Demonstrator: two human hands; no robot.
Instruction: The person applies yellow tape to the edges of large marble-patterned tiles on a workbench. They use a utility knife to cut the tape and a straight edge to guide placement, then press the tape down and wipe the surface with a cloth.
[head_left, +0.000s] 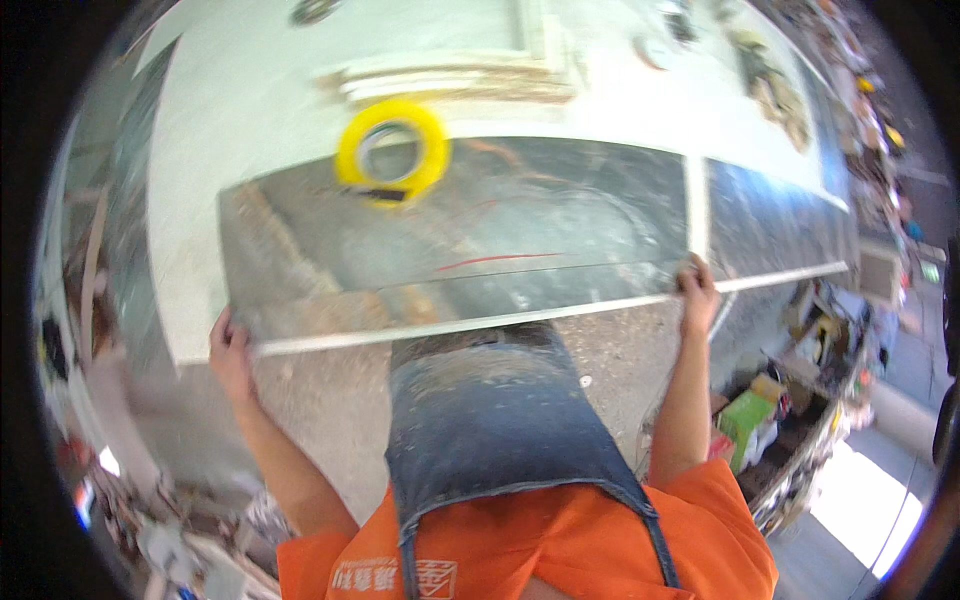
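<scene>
Left hand (pixel 232 357) clamped at the long grey marbled slab's (pixel 570 225) near-left corner, right hand (pixel 698 290) gripping its near edge; yellow ring-shaped roll (pixel 434 150) atop!

slab (pixel 560 222) — dark grey, brown-streaked; tape roll (pixel 434 150) — bright yellow

Dust and chips speckle the grey-brown floor (pixel 620 365) of a cluttered room, below the near edge of a pale desk (pixel 185 230) whose far side is washed in glare. Off the desk's near right corner, an open bin (pixel 805 450) brims with mixed goods, a green package (pixel 745 428) among them; farther out, a patch of bright light (pixel 870 510) falls on grey ground. Colourful odds and ends (pixel 870 90) line the far right corner. Off the near left corner, scraps (pixel 190 540) lie heaped, too blurred to identify.
</scene>
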